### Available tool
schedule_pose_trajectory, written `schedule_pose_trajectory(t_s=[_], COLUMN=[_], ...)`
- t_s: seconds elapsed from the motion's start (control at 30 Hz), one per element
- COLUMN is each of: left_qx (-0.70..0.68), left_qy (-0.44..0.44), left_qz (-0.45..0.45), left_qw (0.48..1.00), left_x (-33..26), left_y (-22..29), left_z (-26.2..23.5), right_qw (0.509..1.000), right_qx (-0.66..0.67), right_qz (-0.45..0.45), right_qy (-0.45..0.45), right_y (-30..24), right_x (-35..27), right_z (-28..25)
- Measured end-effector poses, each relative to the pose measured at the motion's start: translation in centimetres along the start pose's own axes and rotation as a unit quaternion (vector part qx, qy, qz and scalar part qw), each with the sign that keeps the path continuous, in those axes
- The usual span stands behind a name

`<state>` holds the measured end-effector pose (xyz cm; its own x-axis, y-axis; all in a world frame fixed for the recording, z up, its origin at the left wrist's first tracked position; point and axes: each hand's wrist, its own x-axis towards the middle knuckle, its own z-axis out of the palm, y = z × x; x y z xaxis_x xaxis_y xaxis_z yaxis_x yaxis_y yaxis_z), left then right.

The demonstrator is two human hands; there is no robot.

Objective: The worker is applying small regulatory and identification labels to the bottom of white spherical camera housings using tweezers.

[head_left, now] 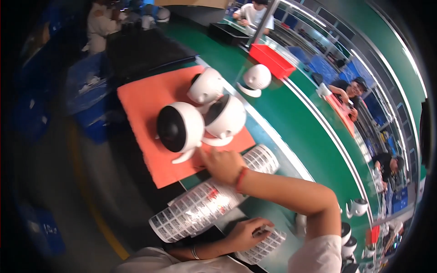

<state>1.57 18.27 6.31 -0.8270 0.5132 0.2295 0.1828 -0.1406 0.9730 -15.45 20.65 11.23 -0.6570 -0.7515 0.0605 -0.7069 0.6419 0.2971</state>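
Observation:
My left hand [248,234] is curled over a small sheet of printed labels [266,248] near the bench's front edge. Crossing over from the right, my right hand [223,164] has its fingers drawn together at the stand of a white round device with a black front [189,127]. Whatever lies between those fingertips is hidden. Behind it on the orange mat [145,136] are a second white device [230,116], its dark face tilted up, and a third [207,86]. A large curled sheet of labels [182,218] lies under my right wrist.
On the green conveyor belt [291,132] stands another white device [257,77], with a red bin [273,60] beyond. More devices [357,208] are at the right. Several people work across the line. Blue bins [91,120] stand left of the bench.

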Motion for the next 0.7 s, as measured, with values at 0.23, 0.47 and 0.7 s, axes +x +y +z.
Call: schedule_pose_trajectory(t_s=[0.23, 0.47, 0.7], left_qx=[-0.046, -0.069, -0.265], left_qy=[-0.021, -0.016, 0.028], left_qz=[0.003, 0.034, 0.196], left_qw=[0.999, 0.997, 0.944], left_x=[0.1, 0.2, -2.3], left_y=[-0.4, -0.9, -0.3], left_z=[-0.1, 0.1, -2.2], right_qw=[0.975, 0.955, 0.955], right_qx=[0.002, 0.033, 0.173], right_qz=[-0.072, 0.282, 0.228], right_qy=[0.211, 0.089, -0.076], right_y=[10.8, 22.2, 29.4], right_x=[-2.5, 1.9, 3.8], right_z=[-1.2, 6.0, 13.6])
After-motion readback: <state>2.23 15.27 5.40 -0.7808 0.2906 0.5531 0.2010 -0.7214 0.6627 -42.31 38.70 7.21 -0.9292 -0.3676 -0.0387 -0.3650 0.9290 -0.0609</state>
